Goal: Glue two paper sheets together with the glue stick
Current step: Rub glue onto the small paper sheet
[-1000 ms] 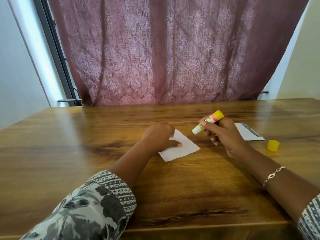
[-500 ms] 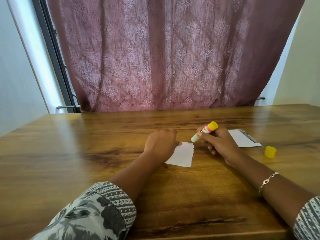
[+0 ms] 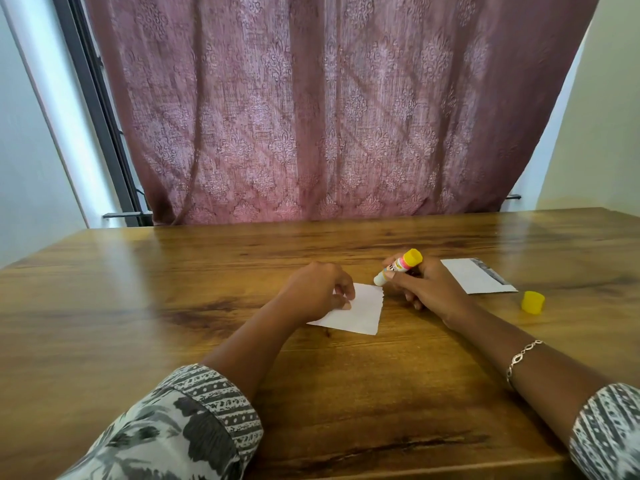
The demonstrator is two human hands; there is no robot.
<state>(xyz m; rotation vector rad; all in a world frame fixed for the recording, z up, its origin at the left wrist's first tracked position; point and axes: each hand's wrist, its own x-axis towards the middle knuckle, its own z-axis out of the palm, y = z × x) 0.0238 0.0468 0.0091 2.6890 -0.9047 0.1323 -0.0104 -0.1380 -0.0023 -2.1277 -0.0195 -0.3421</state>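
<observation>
A small white paper sheet (image 3: pixel 360 313) lies on the wooden table (image 3: pixel 138 306) in the middle. My left hand (image 3: pixel 317 291) rests on its left part, fingers curled and pressing it down. My right hand (image 3: pixel 427 289) grips an uncapped glue stick (image 3: pixel 400 265) with a yellow base, its white tip pointing down-left just above the sheet's top right corner. A second white sheet (image 3: pixel 476 280) lies flat further right, partly hidden behind my right hand. The yellow cap (image 3: pixel 532 302) stands on the table near that sheet.
A dark pink patterned curtain (image 3: pixel 329 116) hangs behind the table's far edge. A dark window frame (image 3: pixel 100 116) runs down at the left. A bracelet (image 3: pixel 523 356) is on my right wrist.
The small sheet has turned under my left hand, from a diamond pose to more upright. My right hand with the glue stick has come lower and closer to the sheet's top corner.
</observation>
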